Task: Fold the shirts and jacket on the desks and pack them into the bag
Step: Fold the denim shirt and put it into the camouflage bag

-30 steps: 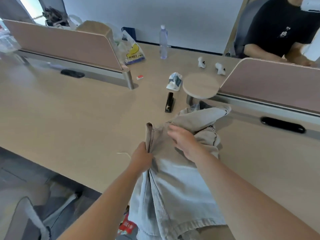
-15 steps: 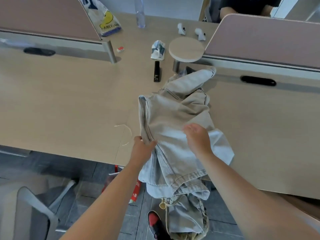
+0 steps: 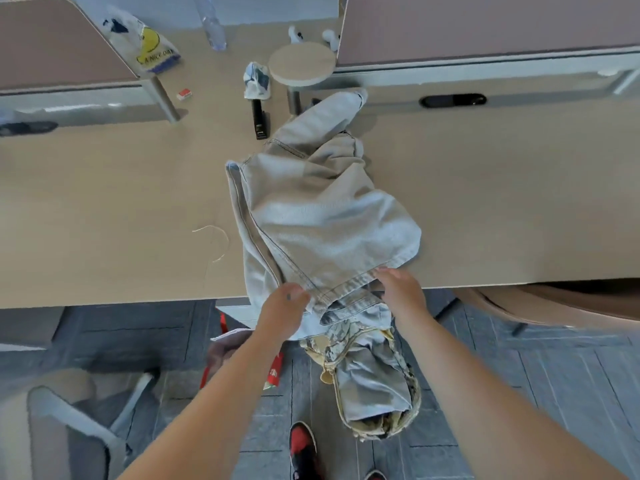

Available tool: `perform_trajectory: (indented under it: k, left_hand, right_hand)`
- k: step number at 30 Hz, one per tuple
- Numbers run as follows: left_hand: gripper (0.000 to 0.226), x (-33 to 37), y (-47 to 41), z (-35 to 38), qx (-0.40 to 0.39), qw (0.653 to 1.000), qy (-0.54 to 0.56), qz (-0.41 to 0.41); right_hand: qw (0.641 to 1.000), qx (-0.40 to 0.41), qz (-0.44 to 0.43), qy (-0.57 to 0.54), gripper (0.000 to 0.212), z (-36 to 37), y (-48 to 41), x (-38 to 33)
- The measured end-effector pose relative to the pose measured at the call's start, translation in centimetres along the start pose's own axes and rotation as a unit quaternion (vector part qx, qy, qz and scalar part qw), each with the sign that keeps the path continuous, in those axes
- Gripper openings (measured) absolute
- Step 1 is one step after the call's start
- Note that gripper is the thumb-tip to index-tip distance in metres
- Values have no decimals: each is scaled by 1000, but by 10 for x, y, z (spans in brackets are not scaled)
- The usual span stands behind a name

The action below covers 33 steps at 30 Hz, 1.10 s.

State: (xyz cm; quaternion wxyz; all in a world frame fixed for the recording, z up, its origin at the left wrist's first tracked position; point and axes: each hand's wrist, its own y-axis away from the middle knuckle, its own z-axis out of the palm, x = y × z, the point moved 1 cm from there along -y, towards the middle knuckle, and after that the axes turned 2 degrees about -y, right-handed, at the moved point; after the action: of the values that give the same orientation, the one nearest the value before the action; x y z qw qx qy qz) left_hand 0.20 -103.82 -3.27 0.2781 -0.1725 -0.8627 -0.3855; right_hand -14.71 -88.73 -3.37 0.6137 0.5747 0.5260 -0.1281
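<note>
Much of the pale denim jacket [image 3: 311, 216] lies bunched in the middle of the frame on the table [image 3: 104, 202], and the rest spills over the near edge toward the floor. I judge it soft but thick and fairly heavy, so the hanging part could drag it off. The stitched hem band looks like the firmest place to hold. My left grip [image 3: 285, 303] pinches that hem at lower centre. My right grip [image 3: 401, 289] meets the hem just beside it; whether it pinches or only presses, I cannot tell. Above the jacket lies a black stapler [image 3: 259, 119].
</note>
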Motion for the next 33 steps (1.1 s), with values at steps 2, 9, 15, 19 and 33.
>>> perform_trajectory:
  k: [2,9,15,19,33]
  left_hand:
    - [29,0,-6,3,-18,999,31,4]
    - [21,0,-32,12,-20,997,75,-6]
    - [30,-19,-18,-30,-15,998,34,40]
    - [36,-33,-16,-67,1,998,4,57]
    - [37,-67,-20,-69,26,999,22,-9]
  right_hand:
    - [998,-1,11,-56,30,1,-8,5]
    - [960,76,81,-258,10,9,-33,9]
    - [936,117,86,-321,20,13,-19,2]
    - [936,139,85,-313,12,21,4,-7]
    - [963,209,141,-99,27,47,67,77]
